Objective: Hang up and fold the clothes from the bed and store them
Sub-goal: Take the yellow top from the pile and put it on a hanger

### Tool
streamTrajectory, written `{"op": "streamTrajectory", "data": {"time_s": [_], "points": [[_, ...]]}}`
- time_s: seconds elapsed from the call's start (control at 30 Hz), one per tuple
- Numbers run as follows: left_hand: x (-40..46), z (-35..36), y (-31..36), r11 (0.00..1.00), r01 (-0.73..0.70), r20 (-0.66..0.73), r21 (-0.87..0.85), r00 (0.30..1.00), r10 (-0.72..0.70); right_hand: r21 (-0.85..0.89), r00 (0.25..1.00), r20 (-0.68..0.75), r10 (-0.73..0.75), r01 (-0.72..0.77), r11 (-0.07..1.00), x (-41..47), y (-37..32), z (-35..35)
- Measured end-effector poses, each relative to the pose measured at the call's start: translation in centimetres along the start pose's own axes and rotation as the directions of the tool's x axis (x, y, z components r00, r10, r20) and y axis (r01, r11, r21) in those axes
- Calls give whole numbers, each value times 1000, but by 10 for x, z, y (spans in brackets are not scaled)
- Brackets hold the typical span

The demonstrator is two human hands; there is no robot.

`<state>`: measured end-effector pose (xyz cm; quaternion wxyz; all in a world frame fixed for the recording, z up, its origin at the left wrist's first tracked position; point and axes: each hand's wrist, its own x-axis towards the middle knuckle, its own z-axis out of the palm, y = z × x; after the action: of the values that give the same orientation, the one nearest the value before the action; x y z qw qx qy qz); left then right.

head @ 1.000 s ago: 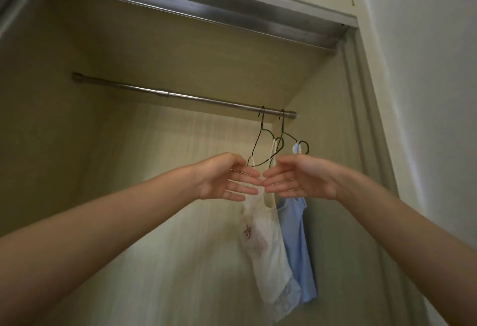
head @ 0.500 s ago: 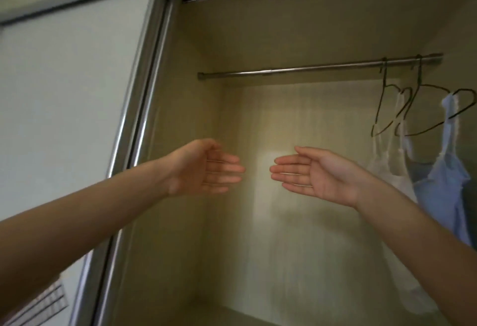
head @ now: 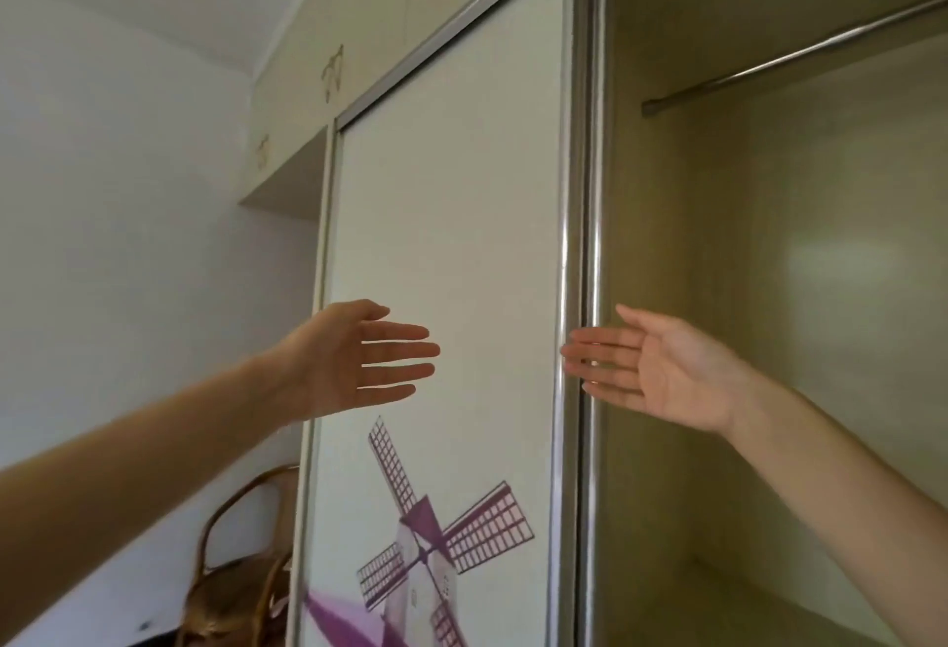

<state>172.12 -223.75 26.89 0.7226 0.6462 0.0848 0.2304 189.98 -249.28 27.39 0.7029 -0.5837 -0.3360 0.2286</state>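
My left hand (head: 354, 359) is stretched out in front of the white sliding wardrobe door (head: 451, 215), fingers straight and apart, holding nothing. My right hand (head: 651, 369) is raised palm-up, fingers reaching over the door's metal edge (head: 590, 185), also holding nothing. The two hands are about a hand's width apart. To the right the wardrobe stands open, and the left end of its metal hanging rail (head: 790, 62) shows with nothing on it. No clothes or hangers are in view.
The door carries a purple windmill picture (head: 431, 539). A brown wicker chair (head: 241, 569) stands at the lower left against the white wall. Upper cabinets (head: 328, 56) run above the door. The wardrobe's floor (head: 744, 600) shows at the lower right.
The view has swung left, from the hung white and blue tops to the sliding door. Both hands have come away from the hangers and spread farther apart, holding nothing.
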Motion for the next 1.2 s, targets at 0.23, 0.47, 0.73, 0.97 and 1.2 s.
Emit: {"op": "streamTrajectory", "data": {"time_s": [0.23, 0.47, 0.73, 0.97, 1.2], "points": [[-42, -117, -2, 999, 29, -179, 44, 984, -21, 101, 989, 137, 57, -71, 992, 47, 46, 109], [-78, -202, -18, 996, 91, -302, 20, 950, -80, 102, 966, 240, 98, -126, 987, 88, 88, 190], [-85, -279, -55, 988, 142, -454, -65, 877, -156, 47, 910, 385, 153, -185, 982, 155, 155, 265], [-34, -327, -67, 985, 153, -571, -75, 804, -169, 60, 839, 522, 151, -213, 975, 237, 204, 307], [19, -352, -79, 984, 167, -624, -56, 764, -165, 11, 767, 619, 169, -223, 975, 312, 235, 328]]}}
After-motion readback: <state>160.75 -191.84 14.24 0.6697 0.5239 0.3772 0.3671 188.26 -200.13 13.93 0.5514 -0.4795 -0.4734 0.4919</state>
